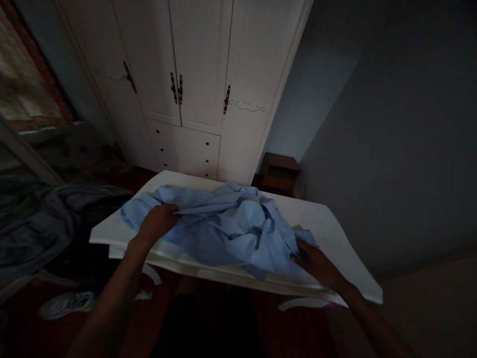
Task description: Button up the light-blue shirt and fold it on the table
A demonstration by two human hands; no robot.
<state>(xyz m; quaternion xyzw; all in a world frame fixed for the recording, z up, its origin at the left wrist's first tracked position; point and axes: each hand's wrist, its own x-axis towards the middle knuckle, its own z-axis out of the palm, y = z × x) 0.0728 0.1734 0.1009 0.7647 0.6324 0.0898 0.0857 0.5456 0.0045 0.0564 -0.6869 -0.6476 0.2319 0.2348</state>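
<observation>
Light blue shirt [227,226] lies crumpled on the white table [335,223], in front of the wardrobe [201,74]. Left hand [158,221] pinches a fold at the shirt's left end, right hand [316,263] grips its near right edge, hands well apart so the cloth is spread. No readable labels or writing.

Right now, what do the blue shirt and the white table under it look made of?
Blue shirt: thin woven cloth, likely cotton, matte; it creases and bunches softly where the left hand grips it. White table: probably painted wood or board, smooth with faint sheen, rigid shaped edge.
</observation>
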